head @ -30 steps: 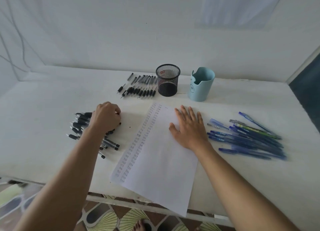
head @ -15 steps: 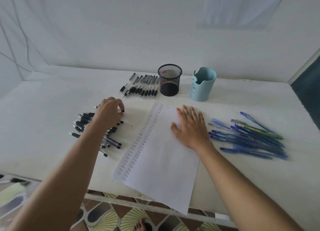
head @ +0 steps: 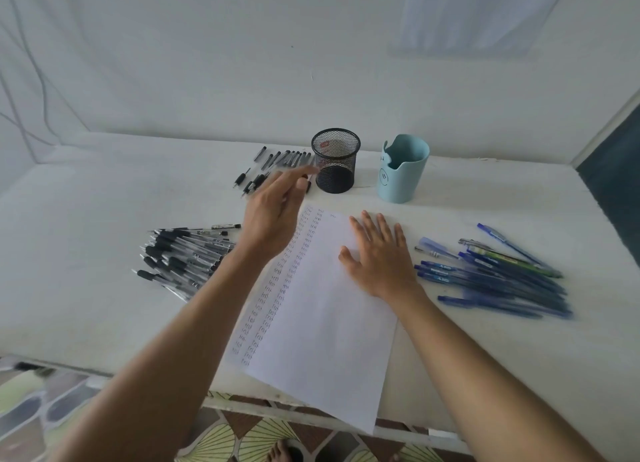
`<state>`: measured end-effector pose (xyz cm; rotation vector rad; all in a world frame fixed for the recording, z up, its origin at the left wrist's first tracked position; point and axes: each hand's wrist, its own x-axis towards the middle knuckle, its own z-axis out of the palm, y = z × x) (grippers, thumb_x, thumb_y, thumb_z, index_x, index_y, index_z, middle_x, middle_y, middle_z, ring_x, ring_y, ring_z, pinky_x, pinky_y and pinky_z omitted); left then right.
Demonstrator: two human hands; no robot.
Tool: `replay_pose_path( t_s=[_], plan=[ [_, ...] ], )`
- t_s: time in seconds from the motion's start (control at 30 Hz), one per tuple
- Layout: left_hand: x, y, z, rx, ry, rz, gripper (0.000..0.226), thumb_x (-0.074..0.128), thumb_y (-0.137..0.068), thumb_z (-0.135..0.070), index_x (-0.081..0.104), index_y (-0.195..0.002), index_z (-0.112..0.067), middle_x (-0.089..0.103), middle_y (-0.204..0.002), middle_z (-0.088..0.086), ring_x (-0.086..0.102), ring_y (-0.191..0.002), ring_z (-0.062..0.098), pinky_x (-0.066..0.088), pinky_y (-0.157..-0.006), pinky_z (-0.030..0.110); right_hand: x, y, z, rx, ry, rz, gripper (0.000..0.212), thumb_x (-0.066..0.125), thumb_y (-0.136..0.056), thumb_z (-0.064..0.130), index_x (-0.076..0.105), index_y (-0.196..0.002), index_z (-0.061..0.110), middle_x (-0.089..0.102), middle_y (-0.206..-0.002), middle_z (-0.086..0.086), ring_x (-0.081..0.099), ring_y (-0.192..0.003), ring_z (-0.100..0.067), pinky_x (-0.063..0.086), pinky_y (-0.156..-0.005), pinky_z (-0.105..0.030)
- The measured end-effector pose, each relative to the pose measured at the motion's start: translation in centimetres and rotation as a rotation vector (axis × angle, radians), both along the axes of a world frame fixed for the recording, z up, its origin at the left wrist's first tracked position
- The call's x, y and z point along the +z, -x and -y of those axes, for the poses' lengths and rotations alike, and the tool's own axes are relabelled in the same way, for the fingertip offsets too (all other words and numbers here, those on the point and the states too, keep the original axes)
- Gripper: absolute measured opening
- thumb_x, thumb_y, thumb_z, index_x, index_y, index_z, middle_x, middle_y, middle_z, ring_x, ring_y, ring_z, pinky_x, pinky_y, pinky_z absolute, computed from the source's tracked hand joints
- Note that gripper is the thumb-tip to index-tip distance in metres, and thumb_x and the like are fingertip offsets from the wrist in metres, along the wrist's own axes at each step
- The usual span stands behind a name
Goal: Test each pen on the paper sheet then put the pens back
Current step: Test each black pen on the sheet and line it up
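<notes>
Black pens (head: 180,257) lie crosswise left of the paper sheet (head: 329,323), grips pointing left. Our left hand (head: 273,215) has risen from them toward the mesh cup (head: 335,167); its hold we cannot tell. Our right hand (head: 381,257) stays flat on the sheet.

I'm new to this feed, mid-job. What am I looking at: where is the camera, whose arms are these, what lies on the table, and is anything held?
No machine here: a person works with bare hands, and the one view comes from a camera worn on their head, looking forward and down. The right hand lies flat on the paper sheet, which has columns of small written marks down its left side. The left hand is raised and blurred; I cannot tell whether it holds a pen. On the white table lie a pile of black pens at left, blue pens at right, and a back row of black pens beside a black mesh cup and a light blue holder.
</notes>
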<state>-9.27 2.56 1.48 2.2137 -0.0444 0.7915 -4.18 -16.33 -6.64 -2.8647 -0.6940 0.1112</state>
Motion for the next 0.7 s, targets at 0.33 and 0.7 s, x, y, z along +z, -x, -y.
replay_pose_path(
  t_s=[0.33,0.7],
  plan=[
    [1.4,-2.2,1.5,-0.12,0.736,0.02,0.022,0.053,-0.096,-0.02,0.07,-0.104,-0.01,0.055,-0.065,0.001,0.033,-0.045,0.009,0.028,-0.044,0.019,0.1,0.1,-0.1,-0.003,-0.011,-0.008,0.093,-0.001,-0.077,0.063,0.013,-0.16,0.024,0.006,-0.168,0.0,0.0,-0.155,-0.022,-0.004,-0.124,-0.047],
    [-2.0,-6.4,0.3,-0.197,1.152,-0.189,0.055,0.024,-0.108,-0.038,0.067,-0.101,-0.005,0.063,-0.079,0.007,0.057,-0.063,0.02,0.043,-0.059,0.03,0.4,0.1,0.1,0.008,-0.002,-0.023,0.082,0.011,-0.09,0.056,0.009,-0.16,0.014,0.0,-0.168,-0.003,-0.005,-0.155,-0.023,-0.005,-0.124,-0.048]
  ],
)
